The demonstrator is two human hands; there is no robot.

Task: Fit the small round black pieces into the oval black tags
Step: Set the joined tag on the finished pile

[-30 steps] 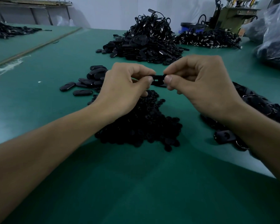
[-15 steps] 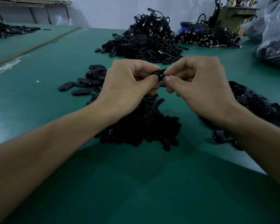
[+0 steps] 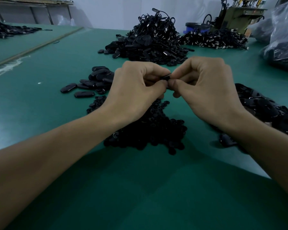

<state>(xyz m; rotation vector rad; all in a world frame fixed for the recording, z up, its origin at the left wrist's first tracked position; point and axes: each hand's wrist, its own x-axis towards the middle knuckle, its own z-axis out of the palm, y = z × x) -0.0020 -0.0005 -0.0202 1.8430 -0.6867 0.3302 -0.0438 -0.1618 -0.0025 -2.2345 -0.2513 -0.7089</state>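
Head: fingers (image 3: 157, 72) of left hand (image 3: 136, 90) and right hand (image 3: 209, 90) pinch oval tag (image 3: 167, 77) (half-hidden).

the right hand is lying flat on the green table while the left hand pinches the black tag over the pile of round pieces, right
Not quite. The right hand is not flat on the green table. It is raised and pinches the black tag together with the left hand, over the pile of round pieces. The head view shows this.
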